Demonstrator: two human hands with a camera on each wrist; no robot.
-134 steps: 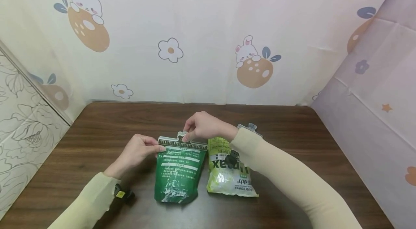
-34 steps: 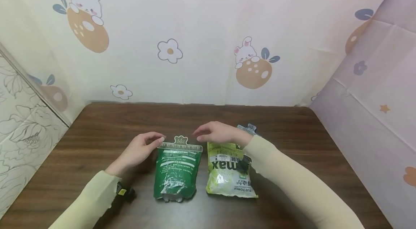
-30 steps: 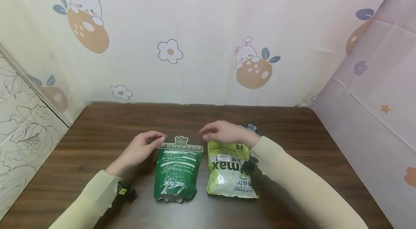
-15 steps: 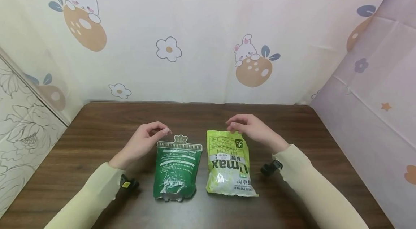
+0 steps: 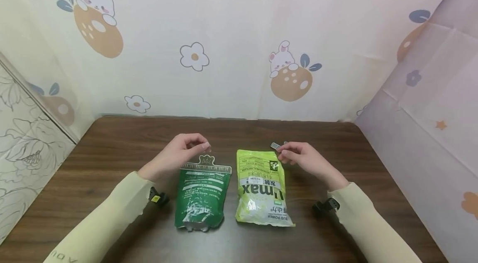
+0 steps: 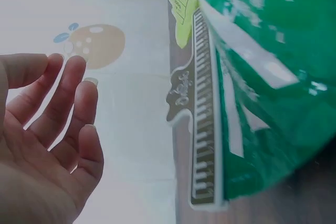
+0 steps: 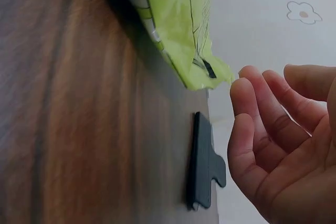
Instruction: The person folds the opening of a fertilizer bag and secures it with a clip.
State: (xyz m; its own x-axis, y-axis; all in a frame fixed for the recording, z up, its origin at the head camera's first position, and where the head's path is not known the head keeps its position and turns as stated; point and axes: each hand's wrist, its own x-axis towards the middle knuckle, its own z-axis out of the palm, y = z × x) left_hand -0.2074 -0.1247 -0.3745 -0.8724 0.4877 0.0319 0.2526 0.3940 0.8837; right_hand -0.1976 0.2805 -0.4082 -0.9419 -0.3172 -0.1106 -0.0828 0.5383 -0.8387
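Observation:
A green pouch (image 5: 200,200) lies on the table with a piano-key bag clip (image 5: 206,167) across its top edge. My left hand (image 5: 181,153) hovers just above that clip, fingers loosely bent and holding nothing; the left wrist view has the hand (image 6: 55,124) apart from the clip. To the right lies a yellow-green fertilizer bag (image 5: 261,188), with no clip on its top edge. My right hand (image 5: 311,161) is at its top right corner, fingers loosely bent around nothing; whether a fingertip touches the corner I cannot tell. A second bag clip (image 7: 202,163) lies behind, partly hidden by this hand in the head view.
Both bags lie on a dark wooden table (image 5: 149,130). Behind it hangs a pale curtain (image 5: 239,47) printed with rabbits and flowers, with more patterned cloth (image 5: 429,122) at the right. Small cameras are strapped to both wrists.
Earlier my right hand pinched the piano-key clip while my left held the green pouch's corner. Both let go; the right moved rightward past the yellow-green bag's top, the left rose rightward over the clip.

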